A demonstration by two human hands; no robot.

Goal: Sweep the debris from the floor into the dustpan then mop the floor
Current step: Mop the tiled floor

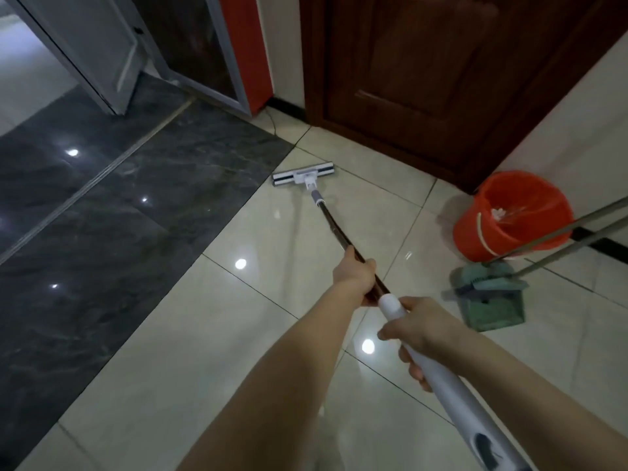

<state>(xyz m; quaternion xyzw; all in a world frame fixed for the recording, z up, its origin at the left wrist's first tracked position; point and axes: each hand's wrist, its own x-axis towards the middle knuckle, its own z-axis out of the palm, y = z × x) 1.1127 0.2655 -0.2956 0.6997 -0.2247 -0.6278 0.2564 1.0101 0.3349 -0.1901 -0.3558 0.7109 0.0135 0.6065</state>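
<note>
Cream tiles, and your mop (pixel 303 177) lies flat by the door.
Your left hand (pixel 353 275) and right hand (pixel 416 329) have fingers wrapped round its handle.

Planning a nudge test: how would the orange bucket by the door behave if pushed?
The orange bucket probably slides easily: the tile floor is glossy. It looks like thin plastic, likely light and a bit flexible. Its contents are unclear, so weight is uncertain; its wide mouth suggests it could tip.

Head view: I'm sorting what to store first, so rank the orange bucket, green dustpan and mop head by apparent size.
Largest to smallest, as they look:
1. orange bucket
2. green dustpan
3. mop head
The mop head lies farthest from the camera, so its rank against the dustpan is unsure.
</note>
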